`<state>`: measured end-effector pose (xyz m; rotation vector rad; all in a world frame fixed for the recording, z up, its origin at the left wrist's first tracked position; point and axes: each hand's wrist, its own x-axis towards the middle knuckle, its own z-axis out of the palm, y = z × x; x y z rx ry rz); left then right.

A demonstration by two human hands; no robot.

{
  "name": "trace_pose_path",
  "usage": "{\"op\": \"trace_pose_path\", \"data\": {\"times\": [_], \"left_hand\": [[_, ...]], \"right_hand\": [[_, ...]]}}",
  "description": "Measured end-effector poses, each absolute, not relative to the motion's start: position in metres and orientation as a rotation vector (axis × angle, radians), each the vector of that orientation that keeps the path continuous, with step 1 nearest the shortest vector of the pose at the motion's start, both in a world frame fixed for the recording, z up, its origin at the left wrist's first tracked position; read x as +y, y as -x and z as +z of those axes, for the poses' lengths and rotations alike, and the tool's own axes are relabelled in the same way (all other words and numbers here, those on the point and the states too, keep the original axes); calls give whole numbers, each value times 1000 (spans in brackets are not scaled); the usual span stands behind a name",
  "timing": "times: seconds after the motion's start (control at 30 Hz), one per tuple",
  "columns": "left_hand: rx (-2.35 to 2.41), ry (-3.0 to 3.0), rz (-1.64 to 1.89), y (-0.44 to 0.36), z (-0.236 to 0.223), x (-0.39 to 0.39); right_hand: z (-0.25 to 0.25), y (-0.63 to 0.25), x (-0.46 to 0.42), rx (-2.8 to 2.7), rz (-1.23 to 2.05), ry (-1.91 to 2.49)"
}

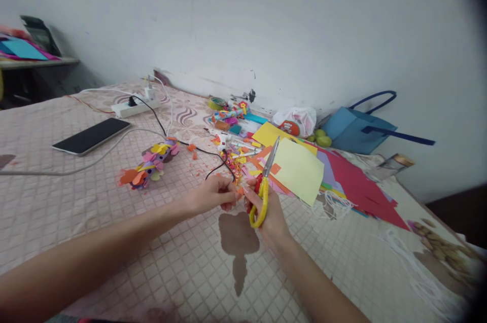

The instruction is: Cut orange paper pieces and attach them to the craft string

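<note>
My left hand is closed in a pinch at the middle of the table. A small orange paper piece shows between its fingertips and those of my right hand. Scissors with yellow and red handles are hooked in my right hand, blades closed and pointing up and away. Beyond both hands lie small coloured paper scraps. Left of my left hand rests a decorated roll covered in orange, yellow, pink and purple paper shapes. Its core is mostly hidden.
Coloured sheets and white string lie to the right. A blue bag stands by the wall. At left are a dark-screened tablet or phone and a power strip, with cables crossing the cloth. Tape sits farther back.
</note>
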<state>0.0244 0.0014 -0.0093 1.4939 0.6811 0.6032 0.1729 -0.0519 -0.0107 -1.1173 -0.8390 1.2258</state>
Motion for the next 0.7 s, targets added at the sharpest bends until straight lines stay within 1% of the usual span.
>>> {"op": "trace_pose_path", "data": {"times": [0.2,0.5,0.7], "left_hand": [[701,-1442,681,-26,-10,3],[795,-1203,911,-18,6,10],[720,-1162,1049,-23,19,16]], "right_hand": [[-12,-172,-54,-854,1218,1127],[-11,-181,-59,-1169,1275,1253],[-21,-183,-65,-1391,1193,1372]]}}
